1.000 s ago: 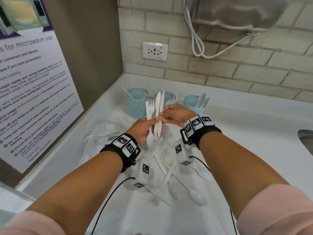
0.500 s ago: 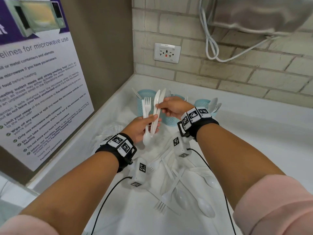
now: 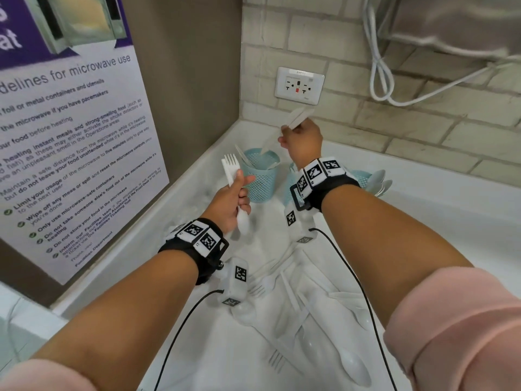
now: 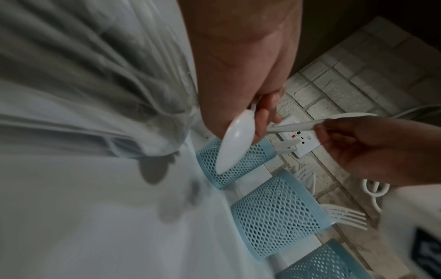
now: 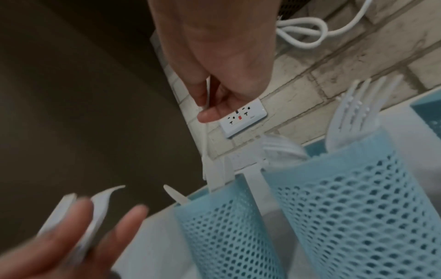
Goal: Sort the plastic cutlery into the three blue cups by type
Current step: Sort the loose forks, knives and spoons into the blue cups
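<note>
White counter (image 3: 423, 210) runs into a brick-tiled corner, with a microwave poster (image 3: 70, 131) on the side wall and a wall socket (image 3: 299, 85) behind. Three blue mesh cups stand in a row near the back edge: left cup (image 3: 260, 176) holds knives, middle cup (image 5: 353, 198) forks, right cup (image 3: 362, 176) spoons, so your sort is partly done. Loose cutlery pile (image 3: 310, 320) lies nearer you, unsorted.

Your right hand (image 3: 303, 142) pinches two knives (image 3: 296, 117), fingers clamped on them, directly above the left cup. Long axis near vertical, one end already at the rim; judged a straight drop-in.

Your left hand (image 3: 232, 204) grips a fork (image 3: 229, 167) and spoon (image 3: 243, 221) together beside that cup. Tines up, bowl down; likely parked until the knives go in.
</note>
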